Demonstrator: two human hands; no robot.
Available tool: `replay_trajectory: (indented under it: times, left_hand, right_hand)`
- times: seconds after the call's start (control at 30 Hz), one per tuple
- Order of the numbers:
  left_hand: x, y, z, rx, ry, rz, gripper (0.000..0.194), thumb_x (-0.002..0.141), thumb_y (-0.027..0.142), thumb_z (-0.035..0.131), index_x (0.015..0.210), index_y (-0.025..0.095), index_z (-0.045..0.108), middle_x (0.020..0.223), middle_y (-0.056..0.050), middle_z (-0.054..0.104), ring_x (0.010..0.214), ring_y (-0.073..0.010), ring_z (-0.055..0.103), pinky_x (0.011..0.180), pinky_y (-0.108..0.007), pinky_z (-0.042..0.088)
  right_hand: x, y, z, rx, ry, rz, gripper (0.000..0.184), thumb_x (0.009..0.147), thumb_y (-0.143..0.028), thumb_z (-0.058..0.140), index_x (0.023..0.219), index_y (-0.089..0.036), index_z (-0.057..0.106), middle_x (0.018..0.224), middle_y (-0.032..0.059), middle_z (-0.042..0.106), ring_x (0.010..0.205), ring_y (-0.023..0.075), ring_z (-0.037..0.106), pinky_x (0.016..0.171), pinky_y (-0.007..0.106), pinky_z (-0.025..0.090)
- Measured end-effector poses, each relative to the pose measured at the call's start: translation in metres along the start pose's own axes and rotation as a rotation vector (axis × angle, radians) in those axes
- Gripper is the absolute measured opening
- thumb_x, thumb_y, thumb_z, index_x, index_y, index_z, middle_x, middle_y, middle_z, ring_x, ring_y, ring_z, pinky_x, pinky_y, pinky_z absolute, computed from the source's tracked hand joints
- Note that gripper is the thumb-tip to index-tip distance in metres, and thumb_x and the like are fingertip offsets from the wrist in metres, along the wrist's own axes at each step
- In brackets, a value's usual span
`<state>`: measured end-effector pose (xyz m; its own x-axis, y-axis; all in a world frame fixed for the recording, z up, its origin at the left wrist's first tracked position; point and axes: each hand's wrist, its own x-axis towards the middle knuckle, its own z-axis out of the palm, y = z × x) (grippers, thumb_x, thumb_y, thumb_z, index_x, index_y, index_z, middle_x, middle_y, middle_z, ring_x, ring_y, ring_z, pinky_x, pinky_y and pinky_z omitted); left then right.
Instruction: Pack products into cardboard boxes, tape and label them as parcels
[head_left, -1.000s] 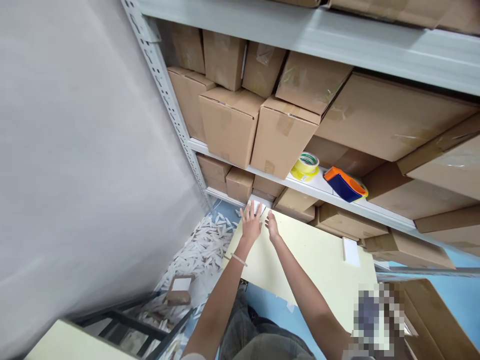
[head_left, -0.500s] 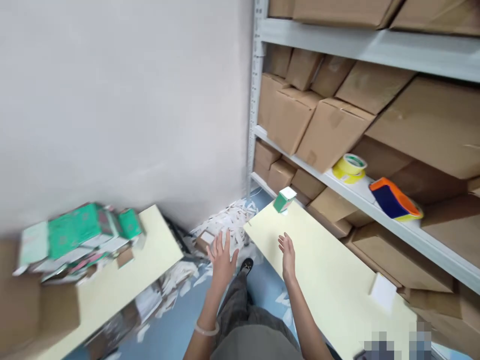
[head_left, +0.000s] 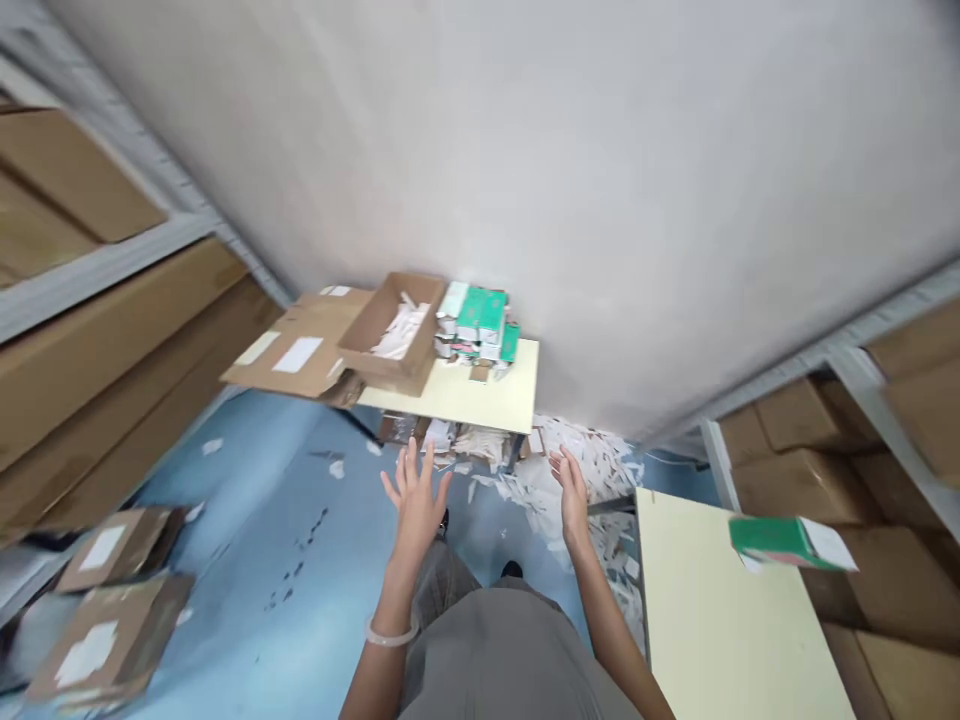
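Note:
My left hand (head_left: 417,492) is held out in front of me with its fingers spread and nothing in it. To the right, my right hand (head_left: 571,492) is also stretched out and bare, palm turned inward. Both hover over the floor, touching nothing. Ahead stands a pale yellow table (head_left: 487,398) bearing stacked green and white boxes (head_left: 480,315) and an open cardboard box (head_left: 397,375) with white paper pieces inside. A second pale yellow table (head_left: 712,620) is at my right, with one green and white box (head_left: 787,542) on it.
Flattened cardboard (head_left: 300,345) juts past the far table's left end. White paper scraps (head_left: 570,440) cover the floor by the wall. Shelves of cartons (head_left: 817,490) rise at right, more cartons (head_left: 127,370) at left. Two small cartons (head_left: 112,640) sit low at lower left.
My view and body have turned left, bringing the far table to the centre and the left shelves into sight. Both hands stay raised, open and without anything in them.

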<state>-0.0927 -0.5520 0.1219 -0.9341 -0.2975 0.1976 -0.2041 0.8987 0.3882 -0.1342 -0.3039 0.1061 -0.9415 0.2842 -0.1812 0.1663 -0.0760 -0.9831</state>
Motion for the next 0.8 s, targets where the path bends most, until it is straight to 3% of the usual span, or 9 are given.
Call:
replay_trajectory:
  times: [0.2,0.37,0.53,0.63,0.8]
  left_hand:
    - [0.027,-0.111,-0.048,-0.008,0.108,-0.199,0.056,0.097,0.045,0.033,0.150,0.029,0.030,0.159,-0.010,0.021,0.146,-0.0321,0.016,0.113,-0.066,0.008]
    - [0.059,-0.208,-0.088,0.003,0.189,-0.302,0.056,0.097,0.046,0.032,0.150,0.028,0.030,0.159,-0.011,0.021,0.146,-0.0315,0.017,0.113,-0.065,0.007]
    - [0.077,-0.291,-0.116,-0.002,0.200,-0.373,0.058,0.096,0.048,0.032,0.150,0.027,0.030,0.159,-0.013,0.021,0.146,-0.0325,0.016,0.112,-0.067,0.006]
    - [0.082,-0.330,-0.121,-0.019,0.183,-0.411,0.059,0.096,0.050,0.032,0.150,0.027,0.029,0.159,-0.013,0.021,0.146,-0.0323,0.016,0.112,-0.067,0.005]
    - [0.089,-0.374,-0.117,-0.071,0.156,-0.512,0.060,0.096,0.052,0.030,0.150,0.026,0.031,0.158,-0.015,0.023,0.146,-0.0333,0.018,0.111,-0.068,0.005]
  right_hand:
    - [-0.010,0.005,0.117,0.024,-0.112,-0.012,0.070,0.081,-0.064,0.053,0.131,-0.016,0.056,0.121,0.0140,0.066,0.116,0.0269,0.060,0.102,0.042,0.043]
    - [-0.020,0.012,0.228,-0.019,-0.214,-0.003,0.072,0.078,-0.066,0.055,0.129,-0.015,0.057,0.123,0.0154,0.065,0.117,0.0278,0.059,0.102,0.043,0.042]
    - [-0.040,0.015,0.337,-0.051,-0.345,-0.042,0.066,0.082,-0.064,0.052,0.129,-0.018,0.058,0.123,0.0135,0.065,0.118,0.0261,0.058,0.103,0.043,0.042]
    - [-0.053,0.020,0.385,-0.082,-0.422,-0.044,0.063,0.085,-0.063,0.051,0.130,-0.020,0.058,0.124,0.0124,0.065,0.118,0.0254,0.058,0.104,0.043,0.041]
    - [-0.061,0.036,0.436,-0.173,-0.550,-0.020,0.057,0.086,-0.060,0.053,0.128,-0.021,0.059,0.125,0.0112,0.065,0.118,0.0259,0.059,0.105,0.045,0.041]
